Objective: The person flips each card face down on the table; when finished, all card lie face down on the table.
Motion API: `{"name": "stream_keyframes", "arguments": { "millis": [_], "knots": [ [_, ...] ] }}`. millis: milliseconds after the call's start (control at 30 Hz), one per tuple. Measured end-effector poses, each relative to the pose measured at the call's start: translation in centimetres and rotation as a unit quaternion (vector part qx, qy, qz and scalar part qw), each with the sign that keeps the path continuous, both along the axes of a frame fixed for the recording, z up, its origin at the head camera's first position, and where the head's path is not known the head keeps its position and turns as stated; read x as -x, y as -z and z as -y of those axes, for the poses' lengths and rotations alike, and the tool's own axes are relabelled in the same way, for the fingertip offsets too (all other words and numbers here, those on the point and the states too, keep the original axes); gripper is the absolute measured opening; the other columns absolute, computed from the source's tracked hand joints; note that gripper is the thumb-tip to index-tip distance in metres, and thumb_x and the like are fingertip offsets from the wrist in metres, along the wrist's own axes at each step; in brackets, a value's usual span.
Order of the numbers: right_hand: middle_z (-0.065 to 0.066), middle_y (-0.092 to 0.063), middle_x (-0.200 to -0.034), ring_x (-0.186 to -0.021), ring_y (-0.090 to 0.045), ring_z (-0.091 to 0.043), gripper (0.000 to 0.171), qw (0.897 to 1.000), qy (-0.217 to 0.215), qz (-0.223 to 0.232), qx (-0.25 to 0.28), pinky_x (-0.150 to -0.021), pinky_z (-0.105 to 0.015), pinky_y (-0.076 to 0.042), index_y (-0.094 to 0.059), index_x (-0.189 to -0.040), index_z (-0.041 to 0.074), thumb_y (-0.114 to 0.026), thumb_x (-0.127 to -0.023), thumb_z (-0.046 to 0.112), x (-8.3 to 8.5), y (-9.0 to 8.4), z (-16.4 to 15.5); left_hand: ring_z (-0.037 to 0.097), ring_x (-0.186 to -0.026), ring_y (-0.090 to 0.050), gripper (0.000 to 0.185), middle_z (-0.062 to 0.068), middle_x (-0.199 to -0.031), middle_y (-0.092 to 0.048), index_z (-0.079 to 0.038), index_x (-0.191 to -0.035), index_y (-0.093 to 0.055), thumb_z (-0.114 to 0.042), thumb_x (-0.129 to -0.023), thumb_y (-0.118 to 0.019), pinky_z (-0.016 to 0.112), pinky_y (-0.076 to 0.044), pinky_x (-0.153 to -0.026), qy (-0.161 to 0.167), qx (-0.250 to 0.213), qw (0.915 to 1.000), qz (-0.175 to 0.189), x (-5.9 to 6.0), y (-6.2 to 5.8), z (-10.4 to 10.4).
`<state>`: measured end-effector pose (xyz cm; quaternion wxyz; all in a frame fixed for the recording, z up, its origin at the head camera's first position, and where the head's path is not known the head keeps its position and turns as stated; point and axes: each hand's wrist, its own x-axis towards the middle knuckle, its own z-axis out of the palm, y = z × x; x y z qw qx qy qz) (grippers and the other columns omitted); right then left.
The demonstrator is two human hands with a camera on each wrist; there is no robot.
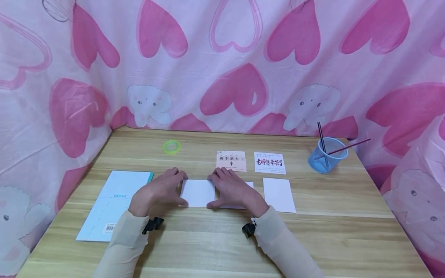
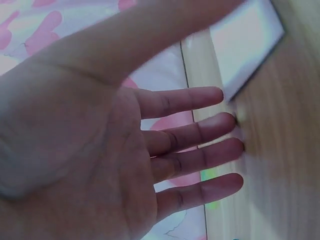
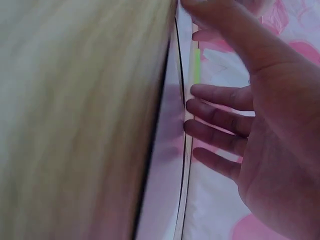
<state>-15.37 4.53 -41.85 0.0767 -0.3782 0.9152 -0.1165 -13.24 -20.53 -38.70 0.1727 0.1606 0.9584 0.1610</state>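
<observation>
A blank white card (image 1: 197, 193) lies on the table between my two hands. My left hand (image 1: 158, 189) is at its left side, fingertips by the far corner and thumb by the near one. In the left wrist view the fingers (image 2: 192, 131) are stretched out, with a card corner right at the index fingertip. My right hand (image 1: 234, 189) mirrors this at the right side, its fingers (image 3: 220, 114) extended in the right wrist view. Under the right hand is a second white card (image 1: 249, 185), partly hidden. Another white card (image 1: 279, 195) lies farther right.
Two printed cards, one pinkish (image 1: 231, 168) and one white with dark red writing (image 1: 270, 170), lie behind the blank ones. A pale blue booklet (image 1: 111, 208) is at left, a green tape roll (image 1: 172, 146) at back left. A blue cup (image 1: 321, 166) with sticks stands back right.
</observation>
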Motion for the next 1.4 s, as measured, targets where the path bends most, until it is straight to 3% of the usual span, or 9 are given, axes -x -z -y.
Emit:
{"name": "stream_keyframes", "arguments": {
  "millis": [133, 233, 333, 467, 633, 767, 1033, 1400],
  "knots": [
    [-0.001, -0.048, -0.127, -0.119, -0.042, -0.018, 0.077, 0.999, 0.010, 0.003, 0.043, -0.109, -0.045, -0.030, -0.051, -0.137, 0.012, -0.073, -0.080, 0.058, 1.0, -1.2, -1.9, 0.022, -0.098, -0.051, 0.070, 0.008, -0.116, -0.054, -0.010, -0.132, -0.054, -0.046, -0.079, -0.080, 0.040, -0.050, -0.084, -0.007, -0.018, 0.9998, -0.010, 0.5, -0.3, -0.6],
    [-0.005, -0.051, -0.128, -0.120, -0.044, -0.022, 0.069, 0.998, 0.019, -0.008, 0.059, -0.107, -0.047, -0.032, -0.052, -0.137, 0.010, -0.075, -0.083, 0.047, 2.6, -2.2, -4.3, 0.022, -0.101, -0.052, 0.065, 0.011, -0.120, -0.054, -0.006, -0.134, -0.053, -0.042, -0.085, -0.076, 0.042, -0.049, -0.089, 0.016, -0.035, 0.9982, -0.046, 1.4, -0.4, -1.2],
    [-0.008, -0.052, -0.128, -0.121, -0.044, -0.025, 0.067, 0.998, 0.043, -0.014, 0.049, -0.106, -0.050, -0.033, -0.052, -0.137, 0.008, -0.076, -0.084, 0.042, 4.6, -2.8, -6.9, 0.023, -0.100, -0.051, 0.063, 0.014, -0.119, -0.054, -0.001, -0.133, -0.053, -0.037, -0.087, -0.075, 0.040, -0.047, -0.090, 0.049, -0.045, 0.9942, -0.084, 2.7, -0.6, -2.3],
    [-0.008, -0.049, -0.133, -0.127, -0.041, -0.028, 0.069, 0.996, 0.087, 0.007, 0.026, -0.110, -0.054, -0.026, -0.050, -0.138, 0.009, -0.076, -0.084, 0.042, 6.9, -2.8, -9.6, 0.024, -0.104, -0.049, 0.064, 0.014, -0.121, -0.053, -0.001, -0.136, -0.051, -0.036, -0.087, -0.074, 0.041, -0.045, -0.093, 0.080, -0.061, 0.9890, -0.109, 5.3, -0.6, -4.1],
    [-0.011, -0.047, -0.140, -0.134, -0.037, -0.031, 0.079, 0.993, 0.111, 0.039, 0.017, -0.112, -0.052, -0.023, -0.048, -0.141, 0.009, -0.080, -0.079, 0.045, 8.7, -1.8, -11.0, 0.026, -0.121, -0.044, 0.072, 0.011, -0.132, -0.047, -0.005, -0.142, -0.046, -0.042, -0.086, -0.074, 0.046, -0.033, -0.107, 0.074, -0.068, 0.9889, -0.109, 8.5, 0.2, -6.1],
    [-0.012, -0.044, -0.144, -0.136, -0.035, -0.033, 0.088, 0.990, 0.126, 0.062, 0.016, -0.111, -0.053, -0.023, -0.046, -0.144, 0.011, -0.082, -0.074, 0.051, 9.2, -0.9, -11.3, 0.028, -0.127, -0.038, 0.084, 0.011, -0.136, -0.044, -0.004, -0.145, -0.043, -0.046, -0.081, -0.077, 0.050, -0.025, -0.110, 0.072, -0.053, 0.9924, -0.084, 10.1, 1.0, -6.9],
    [-0.010, -0.044, -0.142, -0.135, -0.034, -0.033, 0.088, 0.991, 0.120, 0.051, 0.001, -0.112, -0.057, -0.016, -0.046, -0.144, 0.015, -0.081, -0.073, 0.054, 9.7, -0.5, -11.0, 0.026, -0.123, -0.036, 0.092, 0.010, -0.134, -0.042, -0.003, -0.144, -0.045, -0.051, -0.074, -0.082, 0.048, -0.029, -0.109, 0.072, -0.009, 0.9961, -0.050, 11.2, 1.9, -7.7],
    [-0.008, -0.047, -0.129, -0.120, -0.041, -0.028, 0.086, 0.992, 0.108, 0.060, -0.021, -0.110, -0.056, -0.023, -0.051, -0.143, 0.015, -0.084, -0.072, 0.050, 10.1, -0.6, -10.5, 0.023, -0.116, -0.037, 0.086, 0.007, -0.127, -0.044, -0.005, -0.138, -0.052, -0.051, -0.072, -0.083, 0.042, -0.033, -0.106, 0.081, 0.008, 0.9953, -0.052, 11.6, 2.1, -8.2]
  ]
}}
